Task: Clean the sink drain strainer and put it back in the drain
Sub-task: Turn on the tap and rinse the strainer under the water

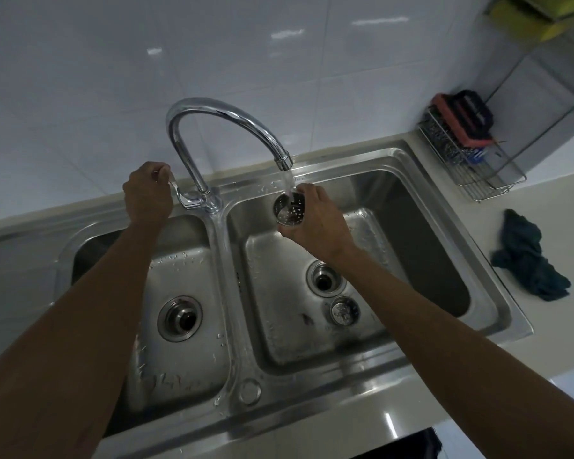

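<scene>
Right hand clamped on strainer under water, left hand around half-hidden tap lever

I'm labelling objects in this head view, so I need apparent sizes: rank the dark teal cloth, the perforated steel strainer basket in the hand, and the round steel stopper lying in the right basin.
1. Dark teal cloth, clearly largest.
2. Perforated steel strainer basket and round steel stopper: look alike; unranked.

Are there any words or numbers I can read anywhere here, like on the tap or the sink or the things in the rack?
None can be read.
Black sponge in the wire rack: faint pale marks, too blurred to read.
Divider of the sink: small dark marks, too small to read.
Tap, strainer, cloth: no text.
</scene>
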### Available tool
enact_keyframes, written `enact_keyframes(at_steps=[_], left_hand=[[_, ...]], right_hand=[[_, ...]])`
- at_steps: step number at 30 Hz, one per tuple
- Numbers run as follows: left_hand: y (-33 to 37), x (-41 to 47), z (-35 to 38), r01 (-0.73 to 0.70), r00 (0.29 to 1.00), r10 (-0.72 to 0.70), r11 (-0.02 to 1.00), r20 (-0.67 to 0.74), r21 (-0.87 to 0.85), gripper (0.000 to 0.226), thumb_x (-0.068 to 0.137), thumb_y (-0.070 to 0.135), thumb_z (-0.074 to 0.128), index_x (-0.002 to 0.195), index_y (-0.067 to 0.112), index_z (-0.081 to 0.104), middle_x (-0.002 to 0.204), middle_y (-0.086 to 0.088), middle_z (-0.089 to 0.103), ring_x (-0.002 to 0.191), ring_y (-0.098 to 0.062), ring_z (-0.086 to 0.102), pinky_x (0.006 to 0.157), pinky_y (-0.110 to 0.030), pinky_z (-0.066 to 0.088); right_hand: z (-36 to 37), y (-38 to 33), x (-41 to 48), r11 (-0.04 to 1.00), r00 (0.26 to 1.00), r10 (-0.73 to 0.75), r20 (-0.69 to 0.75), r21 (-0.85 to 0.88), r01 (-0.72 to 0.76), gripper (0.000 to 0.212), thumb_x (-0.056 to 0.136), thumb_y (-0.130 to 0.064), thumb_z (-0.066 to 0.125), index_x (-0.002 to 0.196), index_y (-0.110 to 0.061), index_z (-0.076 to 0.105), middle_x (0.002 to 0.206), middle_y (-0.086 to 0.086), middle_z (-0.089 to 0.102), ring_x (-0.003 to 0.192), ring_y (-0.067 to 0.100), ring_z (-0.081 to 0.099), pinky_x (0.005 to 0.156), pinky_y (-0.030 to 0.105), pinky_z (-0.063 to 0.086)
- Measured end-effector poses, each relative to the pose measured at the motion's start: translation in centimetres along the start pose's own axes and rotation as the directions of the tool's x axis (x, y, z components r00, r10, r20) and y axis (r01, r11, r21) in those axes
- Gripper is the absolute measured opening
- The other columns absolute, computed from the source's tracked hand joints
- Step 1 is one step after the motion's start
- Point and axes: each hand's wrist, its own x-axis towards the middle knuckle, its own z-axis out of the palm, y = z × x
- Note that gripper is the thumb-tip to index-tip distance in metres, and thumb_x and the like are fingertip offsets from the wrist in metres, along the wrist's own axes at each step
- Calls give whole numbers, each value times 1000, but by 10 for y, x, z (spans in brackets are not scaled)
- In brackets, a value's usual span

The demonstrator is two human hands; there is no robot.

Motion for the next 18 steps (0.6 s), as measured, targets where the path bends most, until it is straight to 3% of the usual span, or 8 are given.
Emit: enact_keyframes(at_steps=[4, 9, 12, 16, 18], left_hand=[[4, -13, 0, -28, 999, 28, 1000, -25, 3, 32, 101, 26, 53, 128, 12, 62, 124, -13, 67, 110, -33, 65, 96, -34, 43], [21, -22, -15, -12, 994, 25, 993, -105, 117, 41, 100, 42, 51, 137, 24, 53, 138, -8, 53, 122, -26, 57, 104, -47, 35], [44, -17, -28, -87, 986, 97, 993, -139, 78, 41, 101, 46, 48, 136, 25, 54, 137, -3, 53, 121, -20, 57, 104, -43, 33], [75, -19, -38, -156, 974, 150, 987, -167, -23, 33, 103, 35, 44, 129, 22, 60, 130, -3, 58, 111, -15, 63, 106, -40, 39], [81, -27, -40, -171, 974, 160, 984, -159, -54, 33, 103, 27, 41, 128, 20, 62, 128, -5, 60, 109, -17, 63, 106, -45, 41]], right_hand=[[1, -5, 3, 1000, 1000, -9, -21, 7, 9, 78, 69, -43, 86, 129, -12, 47, 118, 6, 57, 97, 22, 60, 80, 34, 53], [8, -10, -6, 998, 997, -53, 63, 46, 50, 82, 70, -45, 87, 133, -13, 45, 119, 5, 57, 99, 16, 57, 87, 35, 56], [4, -8, 0, 995, 998, 65, -11, 72, -64, 78, 69, -46, 85, 130, -15, 49, 119, 4, 59, 100, 18, 60, 86, 35, 54], [9, -10, -11, 999, 998, -10, 67, 50, 6, 81, 68, -47, 88, 132, -17, 47, 121, 3, 60, 103, 18, 61, 88, 34, 56], [7, -9, -13, 995, 997, 48, 55, 84, -52, 83, 68, -48, 88, 133, -15, 49, 120, 3, 61, 104, 18, 62, 90, 35, 56]])
